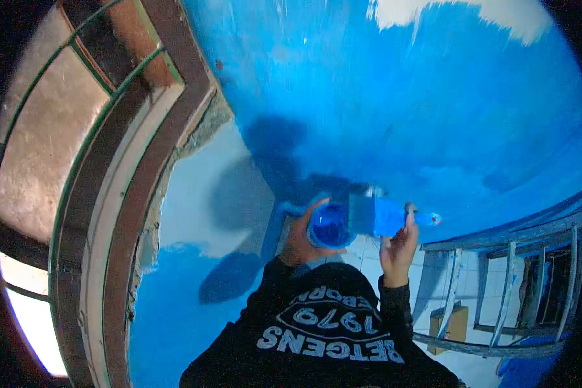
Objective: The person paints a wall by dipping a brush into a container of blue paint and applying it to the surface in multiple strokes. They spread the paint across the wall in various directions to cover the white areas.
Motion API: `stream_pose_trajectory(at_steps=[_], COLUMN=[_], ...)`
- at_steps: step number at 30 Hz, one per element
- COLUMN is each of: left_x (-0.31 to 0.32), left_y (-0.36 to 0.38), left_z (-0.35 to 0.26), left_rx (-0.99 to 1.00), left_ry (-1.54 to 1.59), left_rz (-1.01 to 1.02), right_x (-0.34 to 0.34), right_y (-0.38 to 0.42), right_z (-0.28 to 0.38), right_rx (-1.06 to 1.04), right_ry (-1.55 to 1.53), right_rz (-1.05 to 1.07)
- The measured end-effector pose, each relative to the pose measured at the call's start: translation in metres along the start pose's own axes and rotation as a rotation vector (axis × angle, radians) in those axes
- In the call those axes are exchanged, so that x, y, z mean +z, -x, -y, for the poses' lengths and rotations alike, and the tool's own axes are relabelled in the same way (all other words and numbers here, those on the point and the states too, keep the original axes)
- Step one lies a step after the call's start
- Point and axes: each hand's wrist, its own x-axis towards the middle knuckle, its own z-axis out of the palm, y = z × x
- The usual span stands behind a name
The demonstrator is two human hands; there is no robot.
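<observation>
My left hand (296, 240) is wrapped round a small round cup (330, 226) with blue paint inside, held in front of my chest. In my right hand (398, 253) is a wide paintbrush (389, 217), its handle pointing right. The brush's dark bristles lie at the cup's right rim and overlap it in this view. Beyond both hands rises a wall (381, 103) coated in blue paint, with a whitish patch at the top right.
A barred window (71, 129) with a rough, chipped edge fills the left side. Between it and the blue wall is a partly blue, partly pale wall (204, 184). At the lower right stands a paint-marked ladder (504, 294), with a cardboard box (449, 325) behind its rungs.
</observation>
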Motion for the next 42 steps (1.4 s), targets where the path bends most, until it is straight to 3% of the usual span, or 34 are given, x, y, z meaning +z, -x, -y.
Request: stream_pose_trajectory(at_steps=[3,5,6,8,9,10,12,13,14,16,23,25,28,33,40,42], left_x=[-0.011,-0.017,-0.018,-0.017,-0.017,-0.018,-0.02,-0.02,-0.021,-0.022,-0.029,-0.029,-0.03,-0.028,-0.027,-0.027], left_y=[-0.005,-0.011,-0.013,-0.016,-0.017,-0.019,-0.02,-0.02,-0.021,-0.021,-0.021,-0.023,-0.023,-0.025,-0.026,-0.025], left_z=[-0.015,-0.017,-0.015,-0.015,-0.018,-0.02,-0.02,-0.019,-0.019,-0.018,-0.003,0.0,0.001,0.002,0.007,0.005], left_rx=[0.011,0.052,0.076,0.092,0.074,0.059,0.045,0.037,0.032,0.016,0.091,0.213,0.185,0.191,0.287,0.276], left_ry=[0.0,-0.007,-0.03,-0.045,-0.055,-0.068,-0.1,-0.134,-0.133,-0.094,-0.035,-0.181,-0.16,-0.168,-0.232,-0.177], left_rz=[-0.018,-0.026,-0.032,-0.032,-0.028,-0.027,-0.019,-0.013,-0.013,-0.044,-0.02,-0.034,-0.014,0.004,0.0,0.012], right_x=[0.011,0.044,0.046,0.044,0.049,0.054,0.066,0.074,0.076,0.08,0.079,0.086,0.089,0.083,0.082,0.083], right_y=[0.001,0.012,0.012,0.012,0.008,0.01,0.019,0.025,0.024,0.019,0.012,0.011,0.007,-0.005,-0.015,-0.016], right_z=[0.018,0.038,0.041,0.049,0.055,0.061,0.071,0.067,0.065,0.063,0.058,0.049,0.038,0.022,0.015,0.018], right_rx=[-0.001,-0.325,-0.328,-0.678,-0.963,-0.959,-0.789,-0.733,-0.727,-0.82,-0.72,-0.663,-0.565,-0.538,-0.545,-0.399], right_ry=[0.175,0.475,0.479,0.812,0.919,0.923,1.177,1.187,1.189,1.269,1.469,1.454,1.457,1.532,1.423,1.291], right_rz=[0.186,0.155,0.153,0.309,0.466,0.464,0.742,0.711,0.711,0.908,1.079,1.043,0.984,1.127,1.15,1.16])
